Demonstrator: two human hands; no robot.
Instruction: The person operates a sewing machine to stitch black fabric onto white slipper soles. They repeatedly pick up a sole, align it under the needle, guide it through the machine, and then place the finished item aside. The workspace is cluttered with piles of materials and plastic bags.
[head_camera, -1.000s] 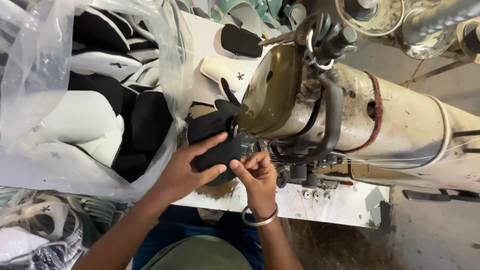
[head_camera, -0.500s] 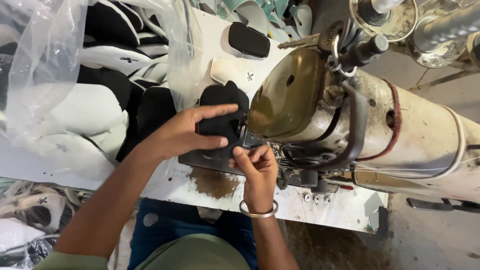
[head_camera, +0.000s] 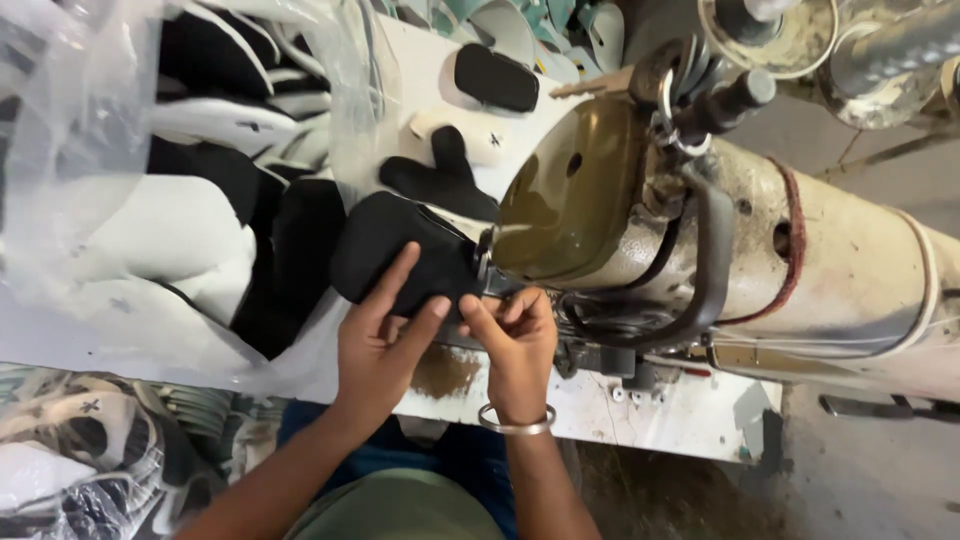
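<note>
My left hand (head_camera: 378, 345) lies flat on a black padded fabric piece (head_camera: 385, 240), fingers spread and pressing its near edge. My right hand (head_camera: 513, 340) pinches the same piece at its right edge, just beside the needle area of the old sewing machine (head_camera: 690, 230). The piece lies on the white table (head_camera: 690, 405) and reaches under the machine's olive-brown head. A metal bangle circles my right wrist.
A clear plastic bag (head_camera: 90, 150) of black and white cut pieces fills the left. More black pieces (head_camera: 495, 77) and a white piece lie at the back of the table. Another bag of pieces (head_camera: 70, 450) sits below the table edge on the left.
The black piece has slid left and toward me. My left hand has drawn back from its top to its near edge. My right hand stays by the needle.
</note>
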